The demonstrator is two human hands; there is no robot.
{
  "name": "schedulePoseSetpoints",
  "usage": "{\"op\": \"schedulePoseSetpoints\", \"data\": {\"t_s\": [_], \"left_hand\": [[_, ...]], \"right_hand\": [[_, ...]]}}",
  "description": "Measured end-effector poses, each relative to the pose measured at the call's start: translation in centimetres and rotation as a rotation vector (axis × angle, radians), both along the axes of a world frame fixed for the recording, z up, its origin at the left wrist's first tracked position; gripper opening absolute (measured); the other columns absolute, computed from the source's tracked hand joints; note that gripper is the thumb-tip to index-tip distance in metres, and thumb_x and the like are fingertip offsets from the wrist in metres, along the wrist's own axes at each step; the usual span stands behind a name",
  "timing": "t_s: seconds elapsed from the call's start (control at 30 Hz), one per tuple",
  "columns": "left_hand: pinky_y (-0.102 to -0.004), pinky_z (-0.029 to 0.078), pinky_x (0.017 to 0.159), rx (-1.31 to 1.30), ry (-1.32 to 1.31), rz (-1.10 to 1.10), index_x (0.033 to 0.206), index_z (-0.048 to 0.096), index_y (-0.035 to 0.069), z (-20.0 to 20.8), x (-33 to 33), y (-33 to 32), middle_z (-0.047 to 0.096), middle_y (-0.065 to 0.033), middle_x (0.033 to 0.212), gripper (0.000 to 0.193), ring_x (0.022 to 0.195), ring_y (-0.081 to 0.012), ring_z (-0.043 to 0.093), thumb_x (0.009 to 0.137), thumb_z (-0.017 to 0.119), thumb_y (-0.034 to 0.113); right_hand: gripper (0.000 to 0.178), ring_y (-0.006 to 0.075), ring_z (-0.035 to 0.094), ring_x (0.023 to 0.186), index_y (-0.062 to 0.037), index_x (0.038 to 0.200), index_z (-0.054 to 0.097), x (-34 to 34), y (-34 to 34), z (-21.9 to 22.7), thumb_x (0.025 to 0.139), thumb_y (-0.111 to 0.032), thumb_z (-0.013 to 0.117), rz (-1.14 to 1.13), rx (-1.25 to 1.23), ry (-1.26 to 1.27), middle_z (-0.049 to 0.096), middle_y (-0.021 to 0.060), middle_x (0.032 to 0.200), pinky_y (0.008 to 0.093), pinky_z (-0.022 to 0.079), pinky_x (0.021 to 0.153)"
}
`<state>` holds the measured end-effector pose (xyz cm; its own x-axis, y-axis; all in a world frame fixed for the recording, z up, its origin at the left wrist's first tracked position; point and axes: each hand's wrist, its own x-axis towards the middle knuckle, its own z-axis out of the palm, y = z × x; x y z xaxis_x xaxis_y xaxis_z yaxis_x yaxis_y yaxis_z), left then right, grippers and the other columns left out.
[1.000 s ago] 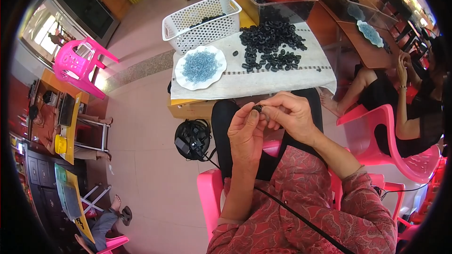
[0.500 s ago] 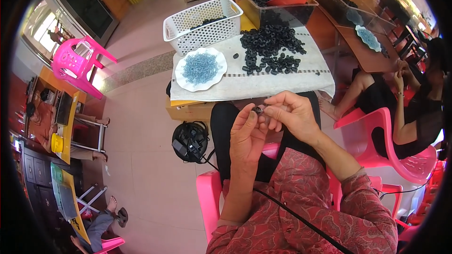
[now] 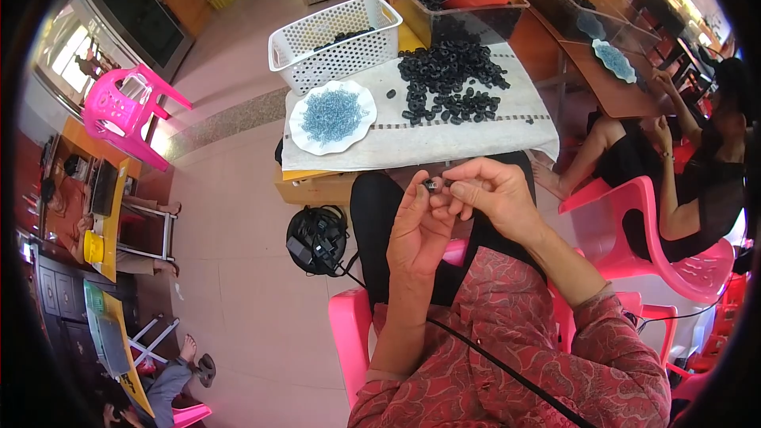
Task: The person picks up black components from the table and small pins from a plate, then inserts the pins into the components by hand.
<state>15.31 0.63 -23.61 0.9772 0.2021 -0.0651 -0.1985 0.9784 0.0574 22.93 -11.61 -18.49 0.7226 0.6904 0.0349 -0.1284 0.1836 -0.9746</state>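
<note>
While the left hand (image 3: 416, 222) pinches 1 small black piece (image 3: 430, 185) betw. thumb & index, the right hand's (image 3: 498, 194) thumb & index are closed just beside it; can't tell what they grip, if anything. The piece sits near, over the lap, below the white cloth (image 3: 428, 141). For good work: firm left pinch, 2 thumbs level, light right fingertip pressure. Black pile (image 3: 452, 71) is far right, plate (image 3: 342, 145) w/ blue bits (image 3: 329, 115) far left, approx. equal reach.
</note>
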Motion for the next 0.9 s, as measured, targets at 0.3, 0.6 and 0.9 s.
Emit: {"op": "schedulePoseSetpoints", "data": {"t_s": [0.3, 0.6, 0.9], "left_hand": [[-0.0246, 0.048, 0.071, 0.167, 0.027, 0.054, 0.111, 0.056, 0.003, -0.2, 0.4, -0.9, 0.06, -0.0058, 0.09, 0.019, 0.079, -0.013, 0.057, 0.092, 0.054, 0.005], [-0.0237, 0.048, 0.07, 0.372, 0.11, 0.155, 0.108, 0.058, 0.002, 0.1, -0.5, -0.9, 0.062, -0.0066, 0.088, 0.017, 0.077, -0.0125, 0.059, 0.091, 0.054, 0.002], [-0.0252, 0.049, 0.071, 0.472, 0.045, 0.174, 0.111, 0.058, 0.001, 0.2, -1.0, -0.9, 0.062, -0.0073, 0.088, 0.02, 0.079, -0.014, 0.059, 0.092, 0.052, 0.002]], "right_hand": [[0.015, 0.0104, 0.062, 0.068, 0.0042, 0.099, 0.063, -1.2, 0.9, 0.0, 0.084, 0.006, 0.059, -0.239, -0.065, -0.665, 0.061, 0.0099, 0.089, 0.0203, 0.05, 0.059], [0.016, 0.0162, 0.063, 0.069, 0.0026, 0.097, 0.064, -1.5, 0.7, 0.2, 0.081, 0.004, 0.062, -0.244, -0.087, -0.74, 0.061, 0.0109, 0.084, 0.0245, 0.05, 0.061], [0.014, 0.011, 0.062, 0.067, 0.003, 0.097, 0.064, -2.3, 0.4, 0.4, 0.083, 0.004, 0.06, -0.276, -0.058, -0.591, 0.06, 0.0094, 0.088, 0.0212, 0.049, 0.06]]}}
